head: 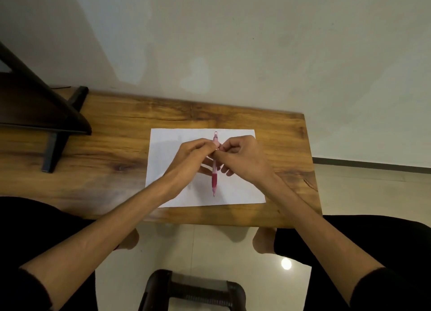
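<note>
Upper barrel of pen (pixel 214 180) hidden behind fingertips; exact pinch point hard to make out. Left hand (pixel 186 156) and right hand (pixel 245 159) both curled, pinching pen from either side, knuckles nearly meeting. Pen over flat white paper (pixel 240 191), tip toward person. Slim translucent pink barrel, darker pink grip. Glossy wood-grain counter (pixel 116 152).

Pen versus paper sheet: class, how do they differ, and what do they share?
The pen is pink and red, the sheet white. The pen is a slim rod, the sheet a wide rectangle. The left hand and right hand hold the pen; the sheet lies flat on the table. Both are over the table.
</note>
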